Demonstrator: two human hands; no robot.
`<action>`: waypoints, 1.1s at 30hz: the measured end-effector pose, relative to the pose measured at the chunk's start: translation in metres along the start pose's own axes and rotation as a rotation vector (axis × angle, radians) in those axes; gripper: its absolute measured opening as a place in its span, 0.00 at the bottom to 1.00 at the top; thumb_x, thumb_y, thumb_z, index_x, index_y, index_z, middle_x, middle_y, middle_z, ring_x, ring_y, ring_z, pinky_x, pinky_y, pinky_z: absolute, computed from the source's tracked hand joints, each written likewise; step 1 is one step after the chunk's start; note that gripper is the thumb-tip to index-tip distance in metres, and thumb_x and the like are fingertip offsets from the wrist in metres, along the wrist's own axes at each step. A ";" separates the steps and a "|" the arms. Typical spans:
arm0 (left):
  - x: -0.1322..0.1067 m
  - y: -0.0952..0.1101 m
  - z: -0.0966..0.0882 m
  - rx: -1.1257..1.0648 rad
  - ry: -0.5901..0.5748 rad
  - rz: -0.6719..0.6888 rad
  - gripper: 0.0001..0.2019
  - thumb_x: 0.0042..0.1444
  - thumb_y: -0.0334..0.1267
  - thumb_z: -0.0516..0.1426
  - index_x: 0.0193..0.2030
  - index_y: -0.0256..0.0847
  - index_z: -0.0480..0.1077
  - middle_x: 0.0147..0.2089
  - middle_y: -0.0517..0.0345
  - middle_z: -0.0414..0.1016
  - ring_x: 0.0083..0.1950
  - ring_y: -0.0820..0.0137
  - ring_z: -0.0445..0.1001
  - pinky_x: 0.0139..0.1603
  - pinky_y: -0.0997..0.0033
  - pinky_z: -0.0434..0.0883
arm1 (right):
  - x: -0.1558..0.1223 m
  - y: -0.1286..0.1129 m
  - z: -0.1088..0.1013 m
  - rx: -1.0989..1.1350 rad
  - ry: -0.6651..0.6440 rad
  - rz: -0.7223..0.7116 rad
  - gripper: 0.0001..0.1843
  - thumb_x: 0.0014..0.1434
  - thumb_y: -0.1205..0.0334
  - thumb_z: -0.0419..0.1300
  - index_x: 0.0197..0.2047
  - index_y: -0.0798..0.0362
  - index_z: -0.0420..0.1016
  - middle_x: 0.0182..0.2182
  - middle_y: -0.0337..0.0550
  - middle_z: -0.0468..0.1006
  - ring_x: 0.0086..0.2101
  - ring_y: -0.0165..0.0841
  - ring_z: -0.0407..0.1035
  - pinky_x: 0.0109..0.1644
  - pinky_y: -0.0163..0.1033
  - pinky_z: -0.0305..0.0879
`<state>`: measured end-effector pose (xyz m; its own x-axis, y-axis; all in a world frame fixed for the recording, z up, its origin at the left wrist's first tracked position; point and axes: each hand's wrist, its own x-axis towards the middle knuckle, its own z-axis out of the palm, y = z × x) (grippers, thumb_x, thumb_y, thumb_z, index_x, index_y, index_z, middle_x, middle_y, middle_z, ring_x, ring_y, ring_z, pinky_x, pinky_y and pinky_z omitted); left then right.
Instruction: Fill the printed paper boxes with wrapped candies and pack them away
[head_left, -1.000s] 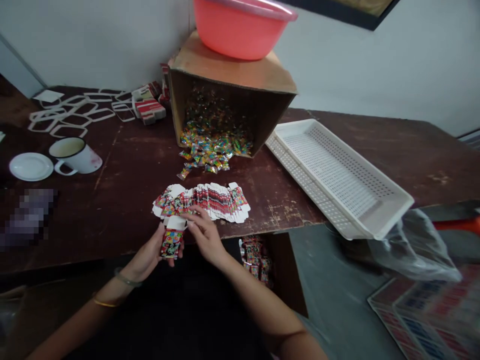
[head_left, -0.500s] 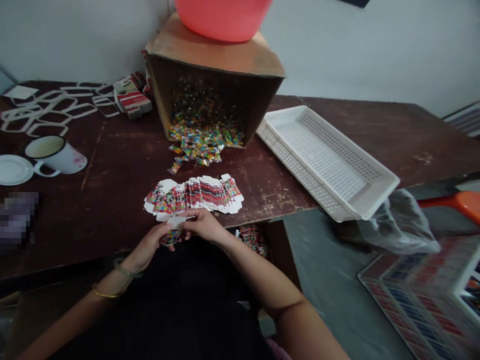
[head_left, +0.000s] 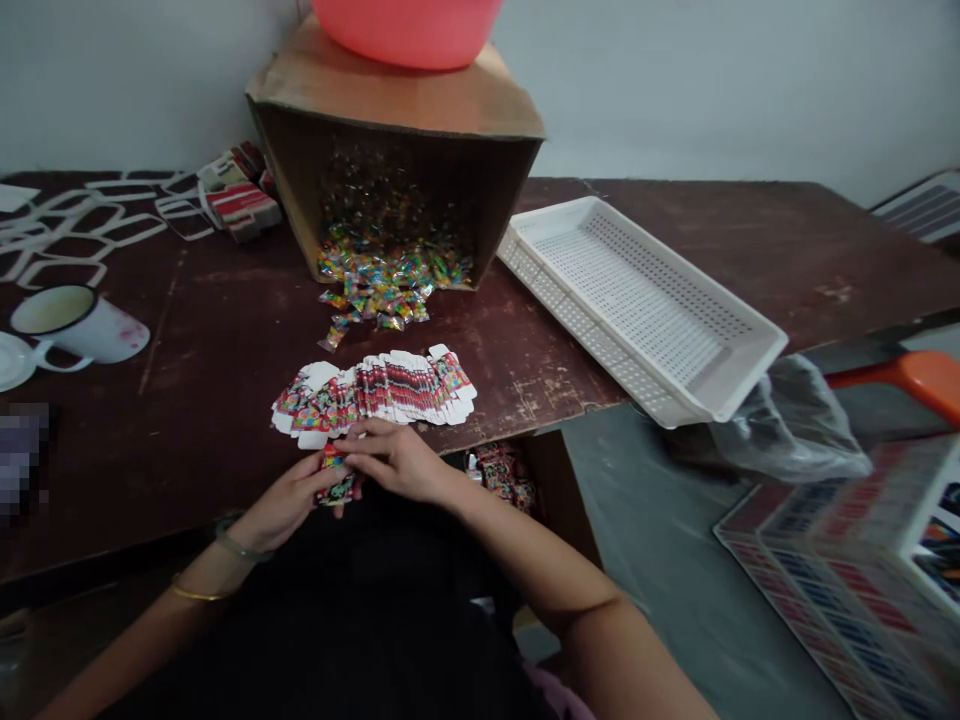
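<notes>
My left hand (head_left: 291, 500) is wrapped round a small colourful printed carton (head_left: 336, 488) at the table's front edge. My right hand (head_left: 405, 462) has its fingers bent over the carton's upper end and touches it there. Just beyond both hands lies a fanned row of flat printed cartons (head_left: 394, 388) with white flaps. Behind that row, wrapped candies (head_left: 386, 275) spill from a cardboard box (head_left: 420, 100) lying on its side.
A white perforated basket (head_left: 517, 255) stands to the right, overhanging the table (head_left: 210, 400) edge. A pink basin (head_left: 409, 30) sits on the cardboard box. At left are an enamel mug (head_left: 112, 325) and white lid (head_left: 11, 362). Below the edge, an open box holds filled printed packs (head_left: 506, 475).
The carton's white flap, which showed between my fingers, is now out of sight, and its printed face shows. My hands have shifted slightly down and left in the picture as the view turned.
</notes>
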<state>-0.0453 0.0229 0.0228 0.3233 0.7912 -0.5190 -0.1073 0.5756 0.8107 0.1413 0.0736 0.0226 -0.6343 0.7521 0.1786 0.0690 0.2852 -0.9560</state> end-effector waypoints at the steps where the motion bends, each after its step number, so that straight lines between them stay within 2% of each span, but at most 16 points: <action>1: 0.000 0.000 0.004 -0.017 -0.024 -0.033 0.12 0.57 0.41 0.60 0.45 0.39 0.73 0.32 0.55 0.77 0.36 0.64 0.74 0.28 0.70 0.70 | -0.006 0.000 0.000 -0.039 0.011 -0.027 0.16 0.64 0.59 0.57 0.53 0.52 0.77 0.48 0.48 0.76 0.48 0.34 0.71 0.55 0.42 0.67; 3: 0.002 -0.002 0.015 -0.066 -0.099 -0.074 0.13 0.58 0.41 0.59 0.49 0.41 0.71 0.37 0.53 0.77 0.39 0.62 0.75 0.30 0.68 0.72 | -0.023 -0.003 -0.007 -0.059 0.071 0.000 0.16 0.65 0.59 0.56 0.54 0.51 0.76 0.48 0.47 0.76 0.48 0.33 0.72 0.54 0.41 0.68; 5: 0.005 -0.005 0.028 -0.113 -0.185 -0.099 0.18 0.57 0.41 0.60 0.55 0.45 0.69 0.47 0.51 0.77 0.47 0.59 0.75 0.39 0.62 0.74 | -0.045 -0.009 -0.026 -0.053 0.123 0.073 0.15 0.65 0.59 0.55 0.52 0.50 0.77 0.45 0.45 0.78 0.46 0.32 0.73 0.52 0.40 0.68; 7: 0.008 -0.007 0.038 -0.099 -0.253 -0.115 0.22 0.57 0.41 0.60 0.59 0.50 0.66 0.57 0.52 0.72 0.57 0.57 0.70 0.52 0.57 0.72 | -0.067 -0.016 -0.059 -0.105 0.092 0.145 0.13 0.65 0.58 0.55 0.49 0.50 0.79 0.43 0.44 0.79 0.45 0.32 0.73 0.52 0.39 0.67; 9: 0.012 -0.007 0.043 -0.014 -0.262 -0.106 0.21 0.59 0.42 0.59 0.59 0.50 0.67 0.61 0.51 0.69 0.61 0.56 0.67 0.58 0.55 0.67 | -0.081 -0.017 -0.095 -0.250 0.038 0.203 0.12 0.64 0.57 0.57 0.45 0.50 0.80 0.42 0.45 0.80 0.45 0.34 0.72 0.53 0.40 0.65; 11: 0.017 -0.003 0.044 0.050 -0.222 -0.081 0.19 0.60 0.44 0.58 0.57 0.47 0.69 0.59 0.49 0.71 0.60 0.55 0.68 0.58 0.55 0.67 | -0.080 -0.006 -0.123 -0.426 0.054 0.245 0.12 0.63 0.57 0.59 0.44 0.51 0.80 0.44 0.47 0.79 0.46 0.36 0.70 0.55 0.43 0.63; 14: 0.024 0.004 0.046 0.061 -0.174 -0.062 0.18 0.59 0.45 0.58 0.54 0.44 0.71 0.55 0.47 0.74 0.55 0.55 0.71 0.54 0.56 0.69 | -0.051 0.029 -0.139 -0.644 0.254 0.346 0.22 0.58 0.57 0.63 0.55 0.54 0.73 0.54 0.54 0.72 0.53 0.41 0.64 0.59 0.48 0.57; 15: 0.025 0.005 0.046 0.065 -0.167 -0.057 0.17 0.59 0.45 0.58 0.54 0.43 0.72 0.54 0.46 0.75 0.54 0.55 0.72 0.53 0.57 0.69 | -0.038 0.042 -0.139 -0.687 0.314 0.399 0.28 0.55 0.57 0.66 0.58 0.55 0.70 0.55 0.56 0.71 0.55 0.43 0.62 0.60 0.49 0.56; 17: 0.025 0.007 0.047 0.079 -0.157 -0.046 0.17 0.59 0.45 0.58 0.53 0.43 0.72 0.52 0.47 0.76 0.52 0.57 0.73 0.52 0.59 0.70 | -0.017 0.063 -0.136 -0.722 0.392 0.468 0.31 0.50 0.58 0.69 0.57 0.56 0.70 0.53 0.57 0.71 0.53 0.45 0.62 0.59 0.50 0.56; 21: 0.027 0.005 0.043 0.091 -0.103 -0.032 0.18 0.57 0.46 0.60 0.52 0.41 0.74 0.49 0.46 0.78 0.48 0.58 0.76 0.48 0.62 0.72 | -0.009 0.074 -0.133 -0.680 0.486 0.468 0.25 0.52 0.65 0.64 0.54 0.58 0.71 0.48 0.54 0.74 0.48 0.41 0.66 0.56 0.47 0.60; 24: 0.033 0.004 0.044 0.091 -0.048 0.009 0.19 0.56 0.46 0.61 0.51 0.41 0.74 0.50 0.45 0.78 0.50 0.57 0.75 0.49 0.62 0.72 | -0.026 0.060 -0.118 -0.591 0.593 0.453 0.22 0.62 0.65 0.53 0.59 0.56 0.64 0.46 0.50 0.74 0.43 0.34 0.69 0.50 0.40 0.65; 26: 0.037 0.003 0.049 0.043 -0.016 0.074 0.22 0.55 0.46 0.62 0.55 0.44 0.71 0.55 0.47 0.76 0.57 0.56 0.72 0.54 0.60 0.70 | -0.038 0.044 -0.090 -0.399 0.616 0.379 0.19 0.65 0.62 0.49 0.59 0.55 0.62 0.41 0.46 0.75 0.37 0.32 0.71 0.43 0.36 0.68; 28: 0.040 0.002 0.055 -0.032 0.030 0.111 0.25 0.53 0.46 0.63 0.57 0.44 0.70 0.58 0.49 0.74 0.62 0.55 0.68 0.60 0.59 0.67 | -0.048 0.027 -0.055 -0.180 0.539 0.251 0.17 0.65 0.59 0.51 0.56 0.53 0.63 0.38 0.43 0.75 0.36 0.31 0.71 0.41 0.35 0.68; 29: 0.041 0.001 0.057 -0.066 0.058 0.103 0.25 0.52 0.47 0.64 0.57 0.43 0.70 0.58 0.49 0.75 0.61 0.55 0.68 0.60 0.58 0.66 | -0.051 0.019 -0.039 -0.142 0.485 0.189 0.16 0.65 0.60 0.52 0.56 0.51 0.63 0.40 0.44 0.76 0.38 0.32 0.71 0.44 0.36 0.69; 31: 0.038 0.000 0.060 -0.109 0.102 0.050 0.24 0.50 0.45 0.64 0.53 0.40 0.72 0.53 0.48 0.78 0.57 0.54 0.72 0.59 0.56 0.67 | -0.056 0.005 -0.018 -0.244 0.449 0.096 0.16 0.64 0.63 0.54 0.56 0.50 0.66 0.50 0.48 0.73 0.48 0.35 0.68 0.53 0.43 0.65; 33: 0.033 0.000 0.060 -0.103 0.070 -0.006 0.20 0.48 0.40 0.65 0.48 0.38 0.75 0.46 0.50 0.81 0.50 0.56 0.76 0.55 0.56 0.69 | -0.057 -0.005 -0.015 -0.423 0.437 0.029 0.16 0.63 0.64 0.55 0.55 0.47 0.70 0.58 0.49 0.67 0.58 0.40 0.59 0.61 0.51 0.57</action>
<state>0.0217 0.0365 0.0216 0.2581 0.7979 -0.5448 -0.2029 0.5961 0.7769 0.1887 0.0388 0.0204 -0.2593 0.9117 0.3188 0.4384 0.4052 -0.8023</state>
